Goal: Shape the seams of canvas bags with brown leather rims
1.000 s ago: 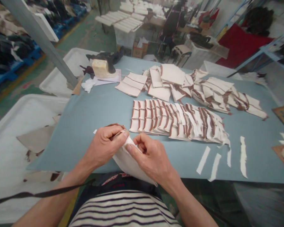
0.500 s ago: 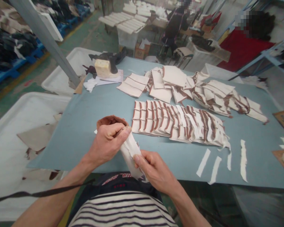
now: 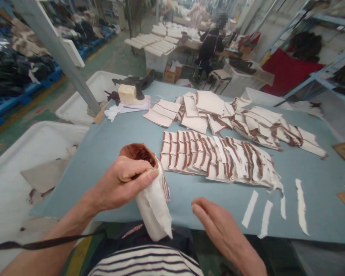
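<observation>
My left hand [image 3: 126,182] is closed around the top of a sewn cloth piece, with the thumb pressed on its near side. The cloth piece [image 3: 153,211] is off-white outside and hangs down over the table's front edge. Its brown lining [image 3: 139,151] forms an open loop above my fingers. A small pinkish edge [image 3: 168,191] shows on its right side. To the right of the cloth, my right hand [image 3: 218,222] is apart from it, fingers loosely extended, with nothing visible in them. Farther right, several white strips [image 3: 250,209] lie near the table's front edge.
An overlapping row of brown-edged cloth pieces [image 3: 186,151] lies mid-table, white strips over its right part. Behind it is a loose cloth pile [image 3: 209,103]. A yellowish block [image 3: 127,94] stands at the back left. White bins [image 3: 40,130] flank the table; a person [image 3: 209,44] sits beyond.
My right hand has let go of the lower end of the cloth and moved right. The cloth now hangs from my left hand, and its brown opening shows more. The camera view has tilted up slightly.
</observation>
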The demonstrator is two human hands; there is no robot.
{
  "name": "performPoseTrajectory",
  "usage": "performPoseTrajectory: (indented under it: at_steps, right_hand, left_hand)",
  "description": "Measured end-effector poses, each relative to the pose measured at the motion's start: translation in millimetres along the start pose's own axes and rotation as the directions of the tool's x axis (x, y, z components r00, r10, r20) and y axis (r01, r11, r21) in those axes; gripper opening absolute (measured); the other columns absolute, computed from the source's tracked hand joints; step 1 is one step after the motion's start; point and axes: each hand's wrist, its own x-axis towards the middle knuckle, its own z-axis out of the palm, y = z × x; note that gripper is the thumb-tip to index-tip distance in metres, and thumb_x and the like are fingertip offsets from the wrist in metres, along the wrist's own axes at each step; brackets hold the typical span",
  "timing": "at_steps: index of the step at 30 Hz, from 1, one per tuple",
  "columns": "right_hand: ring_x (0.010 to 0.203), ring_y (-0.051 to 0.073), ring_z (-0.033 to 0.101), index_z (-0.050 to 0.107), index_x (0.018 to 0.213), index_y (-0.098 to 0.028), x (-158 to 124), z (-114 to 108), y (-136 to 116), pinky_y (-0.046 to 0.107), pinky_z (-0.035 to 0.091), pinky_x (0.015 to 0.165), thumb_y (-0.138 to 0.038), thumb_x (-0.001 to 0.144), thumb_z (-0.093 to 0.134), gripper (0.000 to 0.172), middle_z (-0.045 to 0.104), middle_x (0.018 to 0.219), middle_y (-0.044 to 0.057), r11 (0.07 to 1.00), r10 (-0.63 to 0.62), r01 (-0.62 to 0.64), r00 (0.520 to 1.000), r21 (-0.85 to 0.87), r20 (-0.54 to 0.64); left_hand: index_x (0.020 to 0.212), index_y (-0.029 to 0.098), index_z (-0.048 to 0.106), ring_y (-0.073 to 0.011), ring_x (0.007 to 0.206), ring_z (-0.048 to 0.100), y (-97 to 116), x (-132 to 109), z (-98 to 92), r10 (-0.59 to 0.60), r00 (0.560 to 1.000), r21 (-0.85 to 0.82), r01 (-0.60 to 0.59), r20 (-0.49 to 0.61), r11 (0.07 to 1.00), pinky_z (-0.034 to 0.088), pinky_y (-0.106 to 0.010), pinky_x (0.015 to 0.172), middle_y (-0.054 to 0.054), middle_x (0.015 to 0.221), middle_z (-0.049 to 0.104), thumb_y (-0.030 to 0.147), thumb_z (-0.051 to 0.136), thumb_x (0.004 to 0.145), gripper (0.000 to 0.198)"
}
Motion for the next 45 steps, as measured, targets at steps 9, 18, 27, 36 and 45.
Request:
performPoseTrajectory:
  at_steps: [9,18,27,36,45]
  right_hand:
    - [0.113,0.027,0.077,0.072,0.127,-0.021,57,-30,-75,0.039,0.060,0.102,-0.065,0.104,0.067,0.050,0.081,0.122,0.012,0.775,-0.464,0.554,0.825,0.304,-0.321]
    - [0.087,0.019,0.071,0.074,0.114,-0.022,105,-16,-83,0.029,0.054,0.082,-0.078,0.091,0.076,0.061,0.079,0.103,0.005,0.741,-0.597,0.540,0.802,0.400,0.024]
    - [0.059,0.009,0.037,0.052,0.075,-0.021,110,-16,-87,0.026,0.022,0.060,-0.050,0.102,0.075,0.046,0.044,0.064,-0.008,0.837,-0.538,0.508,0.832,0.203,0.134]
    - [0.059,0.010,0.042,0.049,0.077,-0.023,105,-10,-82,0.024,0.031,0.058,-0.032,0.108,0.055,0.033,0.047,0.068,-0.006,0.728,-0.613,0.520,0.786,0.447,0.085]
    - [0.061,0.012,0.048,0.054,0.084,-0.022,96,-27,-85,0.027,0.030,0.062,-0.021,0.098,0.045,0.016,0.054,0.070,-0.004,0.796,-0.604,0.575,0.776,0.190,0.180]
  left_hand:
    - [0.062,0.020,0.047,-0.0101,0.049,0.036,26,18,-1.2,0.131,0.971,-0.095,-0.114,0.199,0.989,0.032,-0.024,0.051,0.007,0.057,0.042,0.031,0.066,0.104,0.048]
    - [0.067,0.021,0.045,-0.0098,0.053,0.036,22,5,-8.7,0.042,0.954,-0.180,0.013,0.298,0.984,0.030,-0.022,0.051,0.007,0.061,0.037,0.022,0.057,0.104,0.038]
    - [0.067,0.019,0.049,-0.0086,0.054,0.044,20,2,-18.0,-0.052,0.948,-0.020,0.061,0.313,0.998,0.029,-0.021,0.050,0.007,0.060,0.045,0.030,0.056,0.107,0.042]
    - [0.076,0.017,0.065,-0.0068,0.057,0.046,13,-5,-13.2,-0.037,0.985,-0.079,0.051,0.169,0.996,0.034,-0.016,0.052,0.008,0.064,0.052,0.026,0.060,0.106,0.032]
    - [0.082,0.018,0.070,-0.0057,0.058,0.053,15,-6,-13.9,-0.005,0.988,-0.014,0.008,0.156,1.000,0.037,-0.015,0.054,0.009,0.065,0.060,0.018,0.056,0.105,0.027]
